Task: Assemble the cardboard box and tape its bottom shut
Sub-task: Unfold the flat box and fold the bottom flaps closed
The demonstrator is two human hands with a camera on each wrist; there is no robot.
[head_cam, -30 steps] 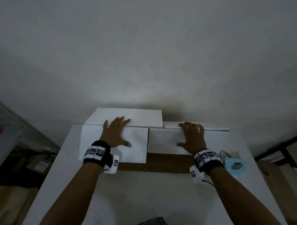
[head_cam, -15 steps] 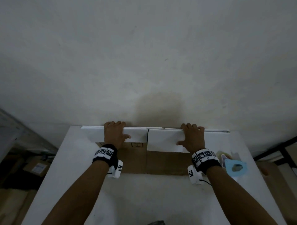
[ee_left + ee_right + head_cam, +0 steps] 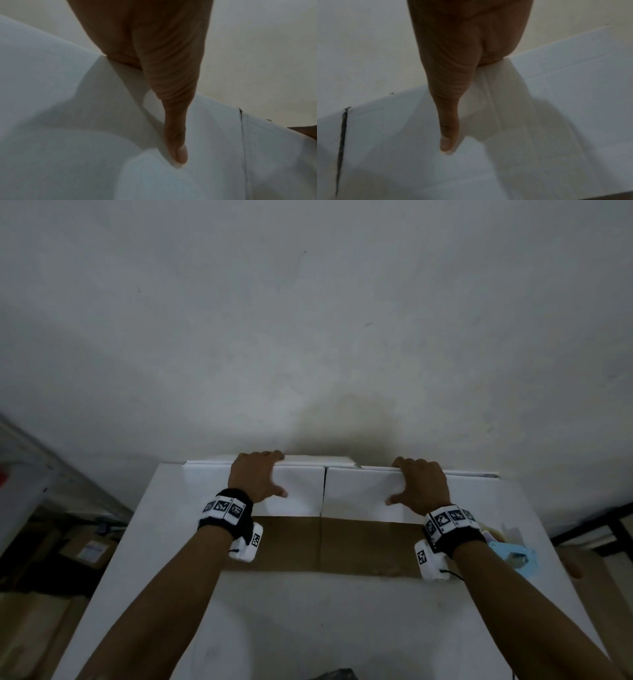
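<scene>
The cardboard box (image 3: 342,546) lies flat on the white table (image 3: 308,611), with its brown inner face toward me. Two white flaps are folded over its far part, the left flap (image 3: 301,494) and the right flap (image 3: 359,498), split by a narrow slit (image 3: 323,491). My left hand (image 3: 257,477) grips the left flap's far fold, fingers curled over it and thumb (image 3: 176,135) on the white face (image 3: 85,148). My right hand (image 3: 421,487) holds the right flap (image 3: 556,121) the same way, thumb (image 3: 448,128) spread on it. The fingertips are hidden behind the fold.
A light blue tape dispenser (image 3: 513,553) sits on the table just right of my right wrist. A plain wall (image 3: 308,337) rises directly behind the box. Brown boxes (image 3: 82,549) are stacked on the floor to the left, below the table edge.
Both hands slid from lying flat on the white flaps to the far fold and curled over it. The far flap that stuck out behind is out of sight.
</scene>
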